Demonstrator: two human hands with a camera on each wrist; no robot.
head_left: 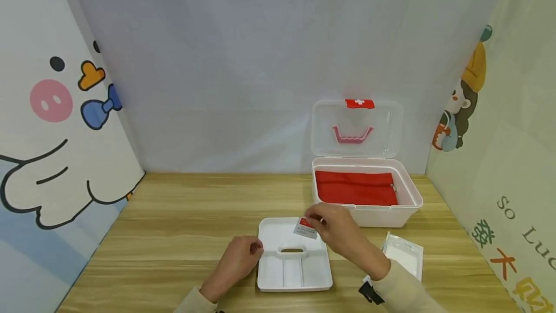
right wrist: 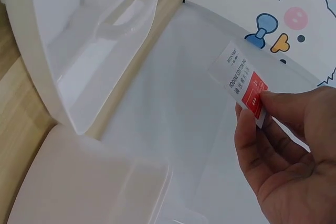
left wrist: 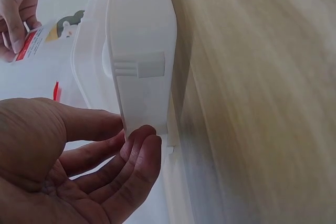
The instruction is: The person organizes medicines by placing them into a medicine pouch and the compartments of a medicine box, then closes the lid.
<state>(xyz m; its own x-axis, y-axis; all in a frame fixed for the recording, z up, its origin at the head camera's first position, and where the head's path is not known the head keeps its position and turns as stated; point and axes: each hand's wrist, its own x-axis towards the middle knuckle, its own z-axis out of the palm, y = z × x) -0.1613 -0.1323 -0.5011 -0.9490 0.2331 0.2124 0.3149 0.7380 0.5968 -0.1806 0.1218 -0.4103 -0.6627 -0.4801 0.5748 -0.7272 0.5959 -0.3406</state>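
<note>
My right hand pinches a small iodine cotton pad packet between thumb and fingers. The sachet is white with a red end and printed text, and it hangs over the back part of a white divided tray. That tray lies on the table and has a raised handle with a slot in its middle. At the tray's left side, my left hand grips the edge, thumb at the rim and curled fingers against the side wall.
Behind and to the right stands a white first-aid box, its clear lid raised. A red pouch lies inside. A smaller white tray-like container lies by my right forearm. Printed curtains hang around the wooden table.
</note>
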